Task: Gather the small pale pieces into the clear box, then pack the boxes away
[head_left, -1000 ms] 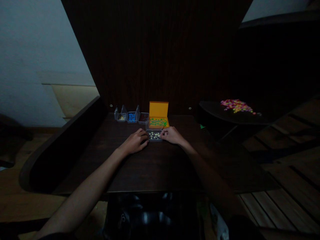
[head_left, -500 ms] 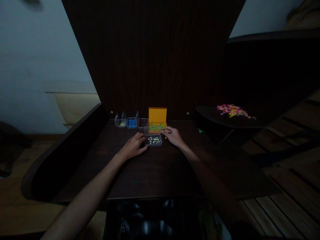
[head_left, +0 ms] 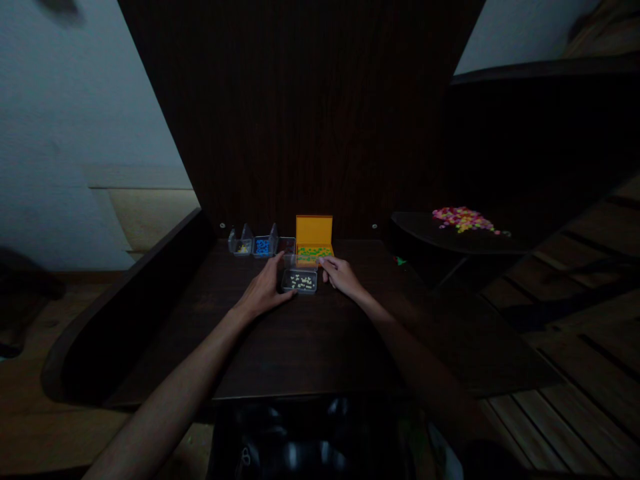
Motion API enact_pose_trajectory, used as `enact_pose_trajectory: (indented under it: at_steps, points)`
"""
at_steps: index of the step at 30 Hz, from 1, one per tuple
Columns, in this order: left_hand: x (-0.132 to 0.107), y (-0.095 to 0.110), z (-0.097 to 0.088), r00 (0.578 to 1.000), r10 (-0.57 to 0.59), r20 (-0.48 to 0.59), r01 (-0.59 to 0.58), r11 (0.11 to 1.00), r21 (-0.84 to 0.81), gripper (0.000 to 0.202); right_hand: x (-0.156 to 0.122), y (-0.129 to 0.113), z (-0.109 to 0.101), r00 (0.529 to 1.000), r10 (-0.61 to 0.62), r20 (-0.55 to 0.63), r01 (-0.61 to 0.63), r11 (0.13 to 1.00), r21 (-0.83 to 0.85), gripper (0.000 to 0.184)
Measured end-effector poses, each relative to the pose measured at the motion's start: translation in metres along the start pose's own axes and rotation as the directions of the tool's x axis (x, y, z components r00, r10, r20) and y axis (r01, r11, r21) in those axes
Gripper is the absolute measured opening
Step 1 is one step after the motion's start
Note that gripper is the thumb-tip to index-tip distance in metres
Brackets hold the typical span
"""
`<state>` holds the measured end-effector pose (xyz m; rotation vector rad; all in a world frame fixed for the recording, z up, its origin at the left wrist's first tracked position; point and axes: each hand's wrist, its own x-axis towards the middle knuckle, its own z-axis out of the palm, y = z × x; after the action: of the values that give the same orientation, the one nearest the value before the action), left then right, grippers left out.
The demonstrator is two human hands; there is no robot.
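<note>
A small clear box of pale beads (head_left: 300,281) lies on the dark table (head_left: 310,340), its clear lid standing up at the back. My left hand (head_left: 263,291) rests against the box's left side with fingers reaching up along it. My right hand (head_left: 341,276) touches the box's right rear corner, fingers curled at the lid. Just behind stands an open orange box (head_left: 313,241) holding green and yellow beads.
A row of small clear boxes sits at the table's back: one with yellow beads (head_left: 242,247), one with blue beads (head_left: 262,246), one dark (head_left: 287,245). A heap of pink and yellow beads (head_left: 463,219) lies on a dark side surface at right. A raised dark edge runs along the left.
The clear box of pale beads has shifted slightly left and its lid now stands up. My left hand has slid forward along its left side; my right hand has moved to the lid.
</note>
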<state>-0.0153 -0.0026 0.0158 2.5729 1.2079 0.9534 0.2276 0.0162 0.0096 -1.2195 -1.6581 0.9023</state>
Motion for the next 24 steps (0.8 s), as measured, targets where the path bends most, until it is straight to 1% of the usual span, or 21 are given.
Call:
enact_pose_trajectory:
  at_steps: [3,6,9,13,15,18,20,24]
  points:
    - [-0.0004,-0.0001,-0.0004,1.000,0.013,-0.012,-0.013,1.000,0.004,0.100,-0.0008,-0.0003,0.0014,1.000,0.015,0.010,-0.015,1.000,0.016,0.050]
    - [0.0005,0.0015,-0.0019,1.000,0.004,0.001,-0.004,1.000,0.012,0.097,-0.0016,-0.0005,0.0030,1.000,0.022,0.019,-0.023,0.999,0.030,0.050]
    - [0.0020,0.0029,-0.0032,1.000,-0.008,0.019,0.007,0.999,0.050,0.085,-0.0029,-0.0013,0.0044,1.000,0.017,0.023,-0.018,0.999,0.037,0.046]
    - [0.0033,0.0029,-0.0041,0.999,0.007,0.043,-0.011,0.995,0.103,0.053,-0.0049,-0.0036,0.0051,0.999,-0.024,0.036,0.024,1.000,-0.008,0.035]
    - [0.0033,0.0024,-0.0041,0.999,0.022,0.044,-0.028,0.991,0.128,0.043,-0.0053,-0.0043,0.0048,0.998,-0.036,0.053,0.038,0.999,-0.029,0.029]
    - [0.0028,0.0021,-0.0038,0.998,0.046,0.037,-0.052,0.984,0.173,0.036,-0.0053,-0.0033,0.0041,0.996,-0.019,0.083,0.023,0.998,-0.051,0.021]
    - [0.0028,0.0021,-0.0035,0.997,0.061,0.040,-0.068,0.978,0.195,0.033,-0.0049,-0.0011,0.0037,0.995,-0.018,0.097,0.024,0.998,-0.063,0.019]
    - [0.0031,0.0009,-0.0024,0.994,0.085,0.073,-0.097,0.981,0.167,0.031,-0.0038,0.0049,0.0036,0.993,-0.045,0.106,0.053,0.996,-0.068,0.020]
